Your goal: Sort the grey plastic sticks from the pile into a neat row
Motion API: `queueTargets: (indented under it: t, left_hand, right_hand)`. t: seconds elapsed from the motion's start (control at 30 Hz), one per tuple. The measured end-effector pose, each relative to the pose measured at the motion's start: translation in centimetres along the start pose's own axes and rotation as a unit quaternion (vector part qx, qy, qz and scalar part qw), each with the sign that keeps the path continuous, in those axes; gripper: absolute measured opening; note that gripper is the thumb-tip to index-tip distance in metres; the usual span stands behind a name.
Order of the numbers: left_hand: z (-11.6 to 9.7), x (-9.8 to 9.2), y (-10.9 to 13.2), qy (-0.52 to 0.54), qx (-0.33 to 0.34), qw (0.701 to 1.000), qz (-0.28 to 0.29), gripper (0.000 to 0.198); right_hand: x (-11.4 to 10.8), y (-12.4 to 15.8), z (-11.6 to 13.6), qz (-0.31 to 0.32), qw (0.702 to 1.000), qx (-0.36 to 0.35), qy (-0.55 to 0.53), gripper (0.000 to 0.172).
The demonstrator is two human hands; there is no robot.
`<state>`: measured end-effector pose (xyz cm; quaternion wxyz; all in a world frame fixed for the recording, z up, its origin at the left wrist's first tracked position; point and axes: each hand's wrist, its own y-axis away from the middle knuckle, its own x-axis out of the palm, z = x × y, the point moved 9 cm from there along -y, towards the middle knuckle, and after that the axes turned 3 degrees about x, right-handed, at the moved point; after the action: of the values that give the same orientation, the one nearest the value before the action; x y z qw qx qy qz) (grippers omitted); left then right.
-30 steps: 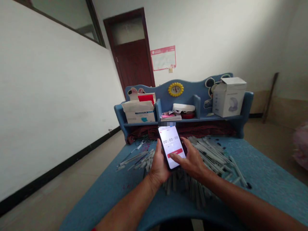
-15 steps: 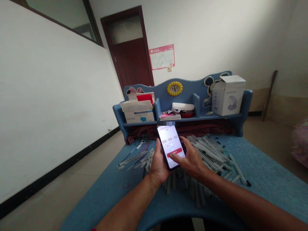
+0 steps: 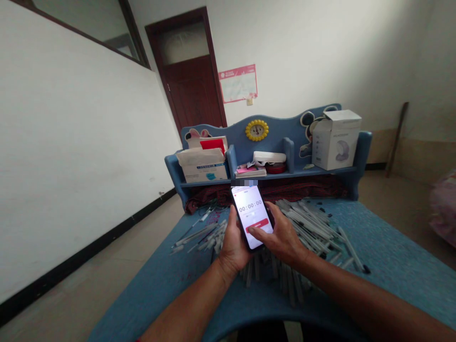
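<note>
At L of the tabletop [image 3: 153, 280], loose pens [image 3: 199, 237] lie in a messy heap. Next, L hand [image 3: 233, 244] is curled round the phone [image 3: 251, 214], held above the tabletop, reading 00:00:00. R hand [image 3: 285, 237] wraps its R edge, thumb at the red button [image 3: 259, 223]; can't tell if it's pressing. More pens [image 3: 313, 225] sprawl to the R. Poss. risks: L grip loosens & phone drops onto pens; thumb drifts, causing an accidental tap.
</note>
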<state>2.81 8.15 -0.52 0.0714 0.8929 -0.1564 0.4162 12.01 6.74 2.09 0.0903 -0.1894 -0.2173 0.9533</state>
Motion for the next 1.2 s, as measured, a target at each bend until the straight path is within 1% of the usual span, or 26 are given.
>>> queueTargets:
  t: [0.27, 0.53, 0.83, 1.2]
  left_hand:
    - [-0.14, -0.02, -0.1, -0.004, 0.003, 1.0, -0.004, 0.062]
    - [-0.15, 0.09, -0.09, 0.002, 0.002, 1.0, 0.011, 0.061]
    - [-0.27, -0.02, -0.07, 0.0, 0.009, 1.0, -0.005, 0.061]
    - [-0.24, 0.12, -0.05, 0.003, 0.008, 1.0, -0.001, 0.061]
  right_hand:
    - [0.09, 0.04, -0.08, 0.002, 1.0, -0.002, -0.001, 0.071]
    - [0.02, 0.03, 0.16, 0.001, 1.0, 0.003, -0.001, 0.074]
    - [-0.02, 0.12, 0.24, 0.002, 1.0, 0.004, 0.006, 0.073]
    - [-0.09, 0.05, 0.39, -0.002, 1.0, 0.0, 0.001, 0.07]
